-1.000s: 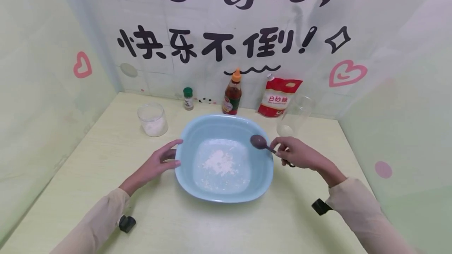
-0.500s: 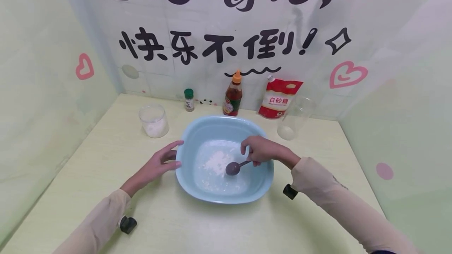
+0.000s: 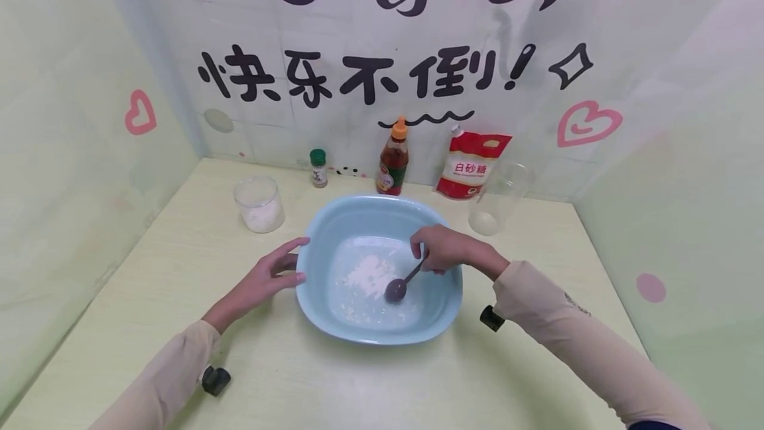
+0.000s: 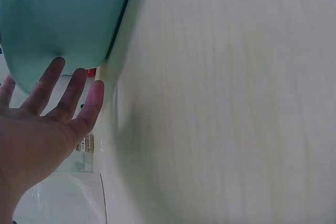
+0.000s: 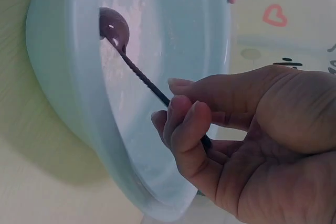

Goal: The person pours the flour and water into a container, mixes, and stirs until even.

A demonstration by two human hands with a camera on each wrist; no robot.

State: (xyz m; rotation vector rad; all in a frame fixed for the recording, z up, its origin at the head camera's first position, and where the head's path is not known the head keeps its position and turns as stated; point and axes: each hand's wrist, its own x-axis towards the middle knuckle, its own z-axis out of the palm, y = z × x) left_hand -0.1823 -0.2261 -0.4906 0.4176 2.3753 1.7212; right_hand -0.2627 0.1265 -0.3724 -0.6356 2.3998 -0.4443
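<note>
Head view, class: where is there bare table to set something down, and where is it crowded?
Bare table: in front of the blue basin, between the sleeves; and left of the left hand, toward the wall. Crowded: behind the basin, where shaker, orange-capped bottle, red pouch and clear cylinder stand.

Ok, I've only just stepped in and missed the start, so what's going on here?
A person has a dark spoon inside a light-blue basin. The right-hand grip holds the spoon by its handle, its bowl low in the basin beside a patch of white powder; whether they touch is hard to tell. The left-hand grip, fingers extended, touches the basin's left side. Behind the basin stand a green-capped shaker, an orange-capped bottle and a red bag.
</note>
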